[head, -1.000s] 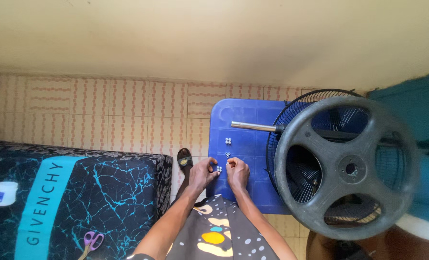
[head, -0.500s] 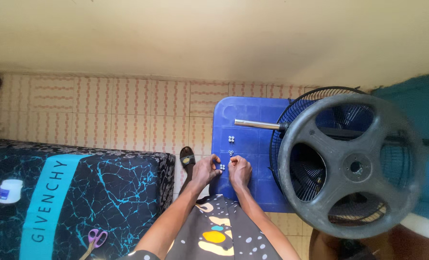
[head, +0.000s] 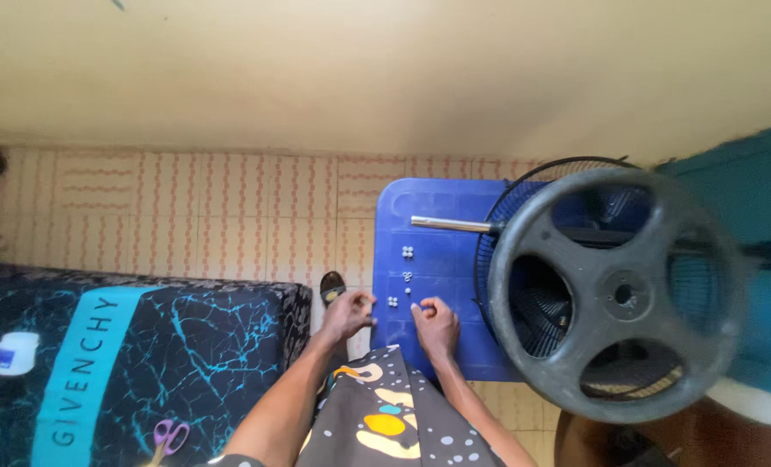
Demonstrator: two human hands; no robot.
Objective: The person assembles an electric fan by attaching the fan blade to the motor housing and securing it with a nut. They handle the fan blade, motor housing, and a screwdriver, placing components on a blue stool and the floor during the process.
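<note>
A home bedroom: patterned mattress (head: 143, 346), tiled floor (head: 186, 216).

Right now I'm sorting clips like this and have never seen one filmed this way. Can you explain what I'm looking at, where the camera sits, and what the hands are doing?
The camera is worn on a person's head and looks down, so the arms reach in from the bottom. The left hand and right hand rest at the near edge of a blue plastic table. Between them lie small clusters of silvery nuts, with more farther up. Whether the right fingertips pinch one is too small to tell. A standing fan lies across the table: its round grey base faces the camera, with the wire guard behind it and the metal pole pointing left. At the left, a dark patterned mattress holds purple scissors and a white jar.
</note>
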